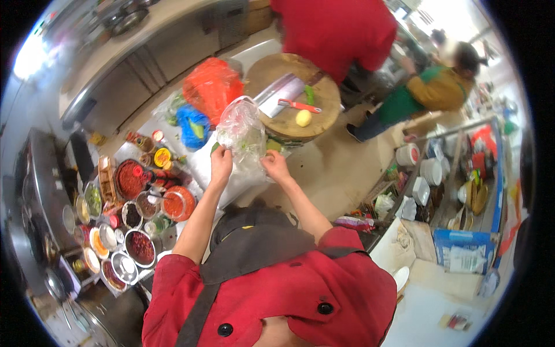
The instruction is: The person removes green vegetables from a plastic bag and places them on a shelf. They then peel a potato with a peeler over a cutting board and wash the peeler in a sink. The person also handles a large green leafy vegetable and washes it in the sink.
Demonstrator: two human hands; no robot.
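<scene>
A clear plastic bag (243, 134) with green bits in it lies on the metal table before me. My left hand (221, 164) pinches its left edge, and my right hand (275, 165) grips its right side. Beyond the bag is a round wooden chopping block (323, 89), bearing a peeled potato (303, 118), an orange-handled peeler (299, 106), a green pepper (309, 95) and a cleaver-like wide blade or wrapped item (282, 93), which I cannot tell for sure. A red plastic bag (213, 89) and a blue plastic bag (193, 128) sit at the left.
Several bowls and jars of sauces and seasonings stand at the left, among them a jar of red chilli sauce (178, 204). A person in red (336, 34) bends beyond the block; another in a green apron (401, 102) stands to the right. Shelves hold stacked white dishes (430, 171).
</scene>
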